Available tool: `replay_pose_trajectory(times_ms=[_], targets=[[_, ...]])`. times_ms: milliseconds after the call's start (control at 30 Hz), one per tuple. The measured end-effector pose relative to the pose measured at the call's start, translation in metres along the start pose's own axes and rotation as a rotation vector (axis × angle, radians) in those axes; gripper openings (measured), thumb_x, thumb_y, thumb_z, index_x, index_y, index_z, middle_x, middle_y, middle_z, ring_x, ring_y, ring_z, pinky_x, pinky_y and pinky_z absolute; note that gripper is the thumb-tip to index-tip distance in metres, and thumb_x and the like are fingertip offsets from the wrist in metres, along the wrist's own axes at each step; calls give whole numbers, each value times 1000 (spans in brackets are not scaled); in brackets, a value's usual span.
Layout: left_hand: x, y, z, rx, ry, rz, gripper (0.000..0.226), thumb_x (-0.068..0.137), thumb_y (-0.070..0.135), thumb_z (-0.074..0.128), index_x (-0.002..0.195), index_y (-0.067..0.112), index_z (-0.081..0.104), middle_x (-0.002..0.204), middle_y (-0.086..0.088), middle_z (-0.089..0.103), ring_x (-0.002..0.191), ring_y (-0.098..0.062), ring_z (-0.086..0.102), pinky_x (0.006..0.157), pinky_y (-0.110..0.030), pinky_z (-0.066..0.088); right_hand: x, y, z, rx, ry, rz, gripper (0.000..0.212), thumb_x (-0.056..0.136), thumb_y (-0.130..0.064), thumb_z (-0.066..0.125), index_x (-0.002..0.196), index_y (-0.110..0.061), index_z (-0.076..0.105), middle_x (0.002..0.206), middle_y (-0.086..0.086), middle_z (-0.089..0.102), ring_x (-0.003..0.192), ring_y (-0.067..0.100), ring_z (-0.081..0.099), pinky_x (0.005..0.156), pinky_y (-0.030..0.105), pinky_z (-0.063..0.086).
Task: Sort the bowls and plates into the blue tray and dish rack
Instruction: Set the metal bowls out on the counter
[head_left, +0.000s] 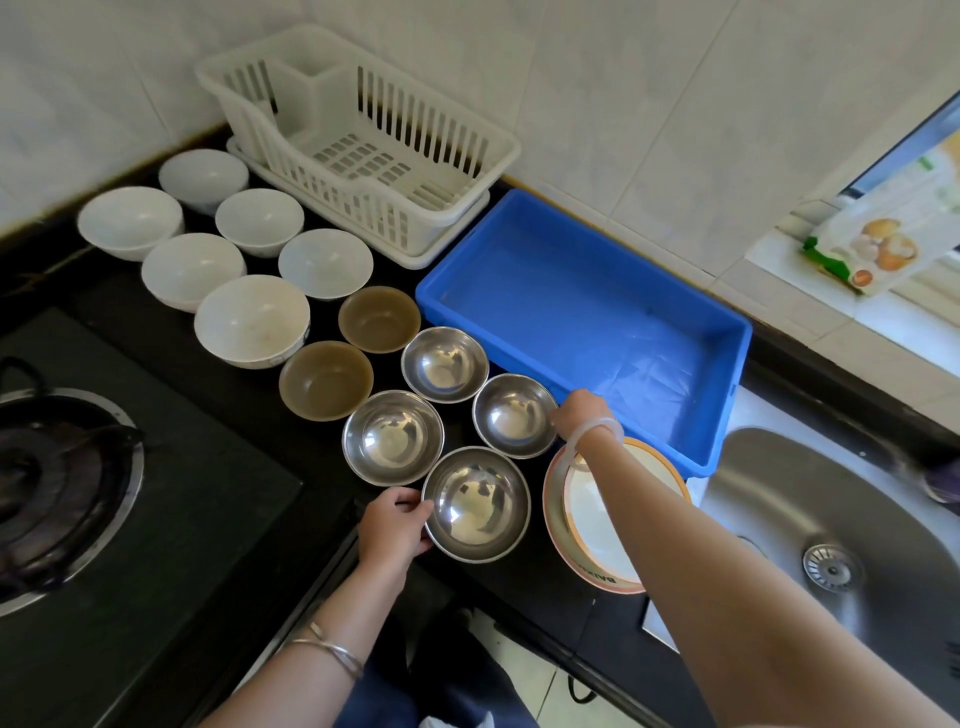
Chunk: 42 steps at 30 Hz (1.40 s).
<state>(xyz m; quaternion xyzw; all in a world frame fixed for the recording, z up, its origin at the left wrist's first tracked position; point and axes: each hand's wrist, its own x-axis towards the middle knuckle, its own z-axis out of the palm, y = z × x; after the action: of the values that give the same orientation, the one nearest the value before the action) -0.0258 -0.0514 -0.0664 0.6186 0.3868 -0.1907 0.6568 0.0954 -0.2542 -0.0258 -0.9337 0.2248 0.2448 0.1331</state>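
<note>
By their rims, my left hand (395, 530) grips the front-edge steel bowl (475, 506), my right hand (576, 410) the tray-side steel bowl (511, 415), probably bound for the blue tray (571, 312).

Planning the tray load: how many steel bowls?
4 steel bowls: one beside the blue tray, one at the right hand, one left of that, nearest one in the left hand.

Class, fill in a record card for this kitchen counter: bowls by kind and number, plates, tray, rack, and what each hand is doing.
white bowls: six, on the counter left of the dish rack
brown bowls: two
steel bowls: four, clustered nearest the person
plates: orange-rimmed stack, partly under the right forearm
blue tray: no dishes in it
dish rack: no dishes in it
left hand: grips the nearest steel bowl by its rim
right hand: fingers on the rim of the right steel bowl
</note>
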Motion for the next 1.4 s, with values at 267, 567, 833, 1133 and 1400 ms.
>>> replay_pose_trajectory(times_ms=[267, 567, 833, 1133, 1400], targets=[[0, -2, 0, 21, 52, 48, 9, 85, 5, 61, 93, 10, 60, 86, -4, 64, 80, -16, 63, 63, -31, 54, -1, 4, 4, -23, 36, -53, 19, 90, -3, 41, 92, -2, 60, 85, 11, 54, 73, 30, 51, 63, 31, 40], [-4, 9, -6, 226, 43, 154, 15, 87, 11, 59, 102, 13, 64, 95, -4, 66, 88, -17, 63, 86, -37, 54, -9, 8, -2, 61, 50, -81, 26, 90, -13, 41, 65, -7, 46, 65, 6, 44, 54, 22, 37, 47, 26, 29], [-18, 48, 14, 543, 1, 443, 21, 90, 20, 55, 108, 18, 63, 101, 3, 64, 85, -10, 57, 61, -14, 38, -43, 50, -18, 168, 335, -167, 23, 89, -11, 39, 73, -9, 56, 66, 10, 56, 62, 30, 41, 44, 28, 23], [-38, 50, 107, 763, -294, 605, 25, 89, 24, 58, 112, 16, 64, 108, 3, 68, 98, -14, 63, 77, -24, 45, -78, 151, 7, 204, 376, 42, 30, 91, -20, 52, 119, -9, 57, 114, 15, 65, 105, 34, 57, 80, 36, 43], [-34, 45, 139, 960, -350, 672, 32, 87, 20, 59, 118, 17, 57, 108, 0, 66, 96, -18, 61, 73, -28, 47, -91, 161, 25, 434, 402, 180, 26, 87, -16, 58, 113, -13, 63, 96, 12, 71, 89, 31, 64, 71, 32, 46]])
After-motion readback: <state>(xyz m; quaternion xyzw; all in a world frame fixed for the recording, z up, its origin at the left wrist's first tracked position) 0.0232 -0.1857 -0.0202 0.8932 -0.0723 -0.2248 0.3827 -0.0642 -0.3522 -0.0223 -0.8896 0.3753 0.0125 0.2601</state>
